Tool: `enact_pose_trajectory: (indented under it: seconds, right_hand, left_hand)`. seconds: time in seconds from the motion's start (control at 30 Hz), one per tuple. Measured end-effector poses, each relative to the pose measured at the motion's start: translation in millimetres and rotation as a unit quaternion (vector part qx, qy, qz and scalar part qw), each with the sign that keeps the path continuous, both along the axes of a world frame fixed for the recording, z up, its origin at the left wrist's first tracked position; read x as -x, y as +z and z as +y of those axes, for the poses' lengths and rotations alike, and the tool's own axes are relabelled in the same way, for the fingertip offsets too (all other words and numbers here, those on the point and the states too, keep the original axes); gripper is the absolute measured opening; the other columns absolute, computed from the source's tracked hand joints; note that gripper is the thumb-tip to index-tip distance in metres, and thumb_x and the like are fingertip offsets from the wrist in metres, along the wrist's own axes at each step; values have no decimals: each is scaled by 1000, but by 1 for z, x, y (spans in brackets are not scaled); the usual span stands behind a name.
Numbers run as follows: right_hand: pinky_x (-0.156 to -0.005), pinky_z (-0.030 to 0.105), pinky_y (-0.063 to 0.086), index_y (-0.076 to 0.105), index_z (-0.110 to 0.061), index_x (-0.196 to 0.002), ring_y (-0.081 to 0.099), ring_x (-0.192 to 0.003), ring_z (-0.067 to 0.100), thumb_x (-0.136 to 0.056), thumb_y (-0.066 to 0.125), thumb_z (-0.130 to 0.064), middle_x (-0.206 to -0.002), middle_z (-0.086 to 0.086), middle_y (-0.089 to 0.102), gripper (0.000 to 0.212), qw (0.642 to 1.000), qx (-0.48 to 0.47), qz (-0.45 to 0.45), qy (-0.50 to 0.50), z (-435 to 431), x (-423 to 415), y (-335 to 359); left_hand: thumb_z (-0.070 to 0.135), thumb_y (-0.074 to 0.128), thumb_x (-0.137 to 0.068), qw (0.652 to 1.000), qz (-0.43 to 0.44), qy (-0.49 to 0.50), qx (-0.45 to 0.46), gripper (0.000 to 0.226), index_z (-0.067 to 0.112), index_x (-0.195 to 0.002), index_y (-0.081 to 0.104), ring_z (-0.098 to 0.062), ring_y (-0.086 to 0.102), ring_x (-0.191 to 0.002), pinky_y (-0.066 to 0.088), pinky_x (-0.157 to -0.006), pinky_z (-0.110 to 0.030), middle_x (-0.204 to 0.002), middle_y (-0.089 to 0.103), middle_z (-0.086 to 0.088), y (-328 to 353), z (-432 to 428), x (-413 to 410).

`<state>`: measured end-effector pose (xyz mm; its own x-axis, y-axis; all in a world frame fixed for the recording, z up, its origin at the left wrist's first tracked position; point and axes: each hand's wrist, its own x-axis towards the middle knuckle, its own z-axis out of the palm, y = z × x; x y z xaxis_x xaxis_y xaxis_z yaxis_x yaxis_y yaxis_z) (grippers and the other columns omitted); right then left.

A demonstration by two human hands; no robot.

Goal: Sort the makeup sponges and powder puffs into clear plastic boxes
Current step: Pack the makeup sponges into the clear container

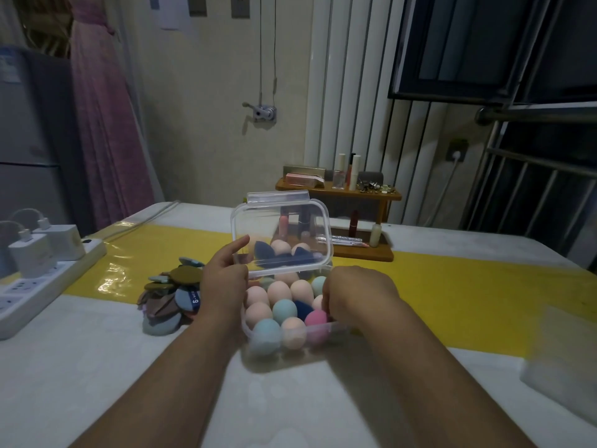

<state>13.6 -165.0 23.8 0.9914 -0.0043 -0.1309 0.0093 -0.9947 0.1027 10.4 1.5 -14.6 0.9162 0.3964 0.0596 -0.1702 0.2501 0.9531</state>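
- Bracketing a clear plastic box point(336, 326) on the tabletop point(290, 399), close and straight ahead, with one of the hands at each side.
- Gripping the left edge of the upright lid point(281, 227), hinged along the box's far side, with the left hand point(223, 279), thumb against the rim.
- Dipping the right hand point(355, 295) into the box's right side, fingers curled down among the egg-shaped makeup sponges point(284, 310) filling it; impossible to tell whether grasping one.
- Probably approaching lid closure: swinging toward the person and downward, with the left hand nearer and the right hand needing to clear first.
- Leaving a pile of powder puffs point(171, 302) unboxed, just beside the left hand, on its left.
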Motion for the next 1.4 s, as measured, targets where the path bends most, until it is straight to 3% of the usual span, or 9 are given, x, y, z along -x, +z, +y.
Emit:
enact_pose_trajectory:
  seconds: [0.3,0.53,0.67,0.8,0.93,1.03,1.2,1.3,1.4]
  right_hand:
    - [-57,30,44,56,-22,-97,48,-63,18,-83,70,-27,-75,1,51,21,1000,-9,-18,12,-1,0,-1]
    - [-57,32,44,63,-20,-107,47,-64,18,-81,73,-22,-78,1,51,28,997,-15,-65,47,-3,8,-3]
    - [-58,29,46,63,-19,-103,49,-65,17,-79,76,-23,-78,1,52,27,997,-50,-48,16,-7,11,2]
    - [-56,27,44,59,-19,-95,51,-67,16,-83,70,-25,-79,0,54,17,998,-56,-28,30,-15,13,2]
    - [-77,33,57,72,-24,-104,60,-84,16,-86,64,-26,-96,-1,66,20,992,-107,-3,59,-24,17,-2]
    - [-66,27,54,72,-30,-82,60,-78,10,-80,66,-23,-86,-9,65,10,964,-256,-47,52,-37,18,-8]
    - [-49,14,42,66,-33,-70,56,-65,7,-73,81,-19,-72,-11,61,21,901,-408,-135,53,-58,7,-22]
    - [-53,12,41,62,-32,-84,52,-69,6,-81,68,-11,-86,-7,61,22,844,-488,-222,34,-62,0,-29]
    - [-86,28,49,52,-33,-131,54,-103,9,-91,58,-14,-126,-14,53,45,807,-559,-192,-9,-60,-7,-33]
  left_hand:
    - [-14,35,-84,1000,-5,-4,-20,66,34,-114,69,-16,60,-98,51,-48,-15,-127,59,-10,-1,1,-1]
    - [-13,35,-82,1000,-6,-6,-17,67,37,-110,70,-16,64,-90,52,-49,-17,-110,64,0,-4,2,-3]
    - [-16,34,-79,1000,-16,-14,-1,67,32,-108,71,-4,70,-67,53,-49,-18,-104,65,-2,-5,2,-6]
    - [-16,35,-84,999,-13,-33,-4,66,30,-112,72,-1,70,-68,54,-50,-20,-103,67,-1,-6,1,-8]
    - [-17,34,-82,998,1,-55,-8,70,36,-107,73,-9,72,-79,56,-55,-22,-109,68,1,-4,4,-10]
    - [-15,38,-83,996,7,-91,18,68,37,-107,75,-17,73,-88,59,-61,-27,-115,67,1,-7,5,-9]
    - [-17,57,-79,995,-26,-93,-23,65,41,-106,62,-9,73,-70,55,-51,-22,-115,64,0,-7,-5,-4]
    - [-11,63,-84,995,-30,-90,-9,66,45,-116,49,-12,74,-76,57,-54,-26,-116,63,3,-8,-7,-4]
    - [-6,59,-91,996,-29,-85,8,64,43,-130,47,-13,74,-83,58,-56,-26,-114,66,7,-7,-8,-6]
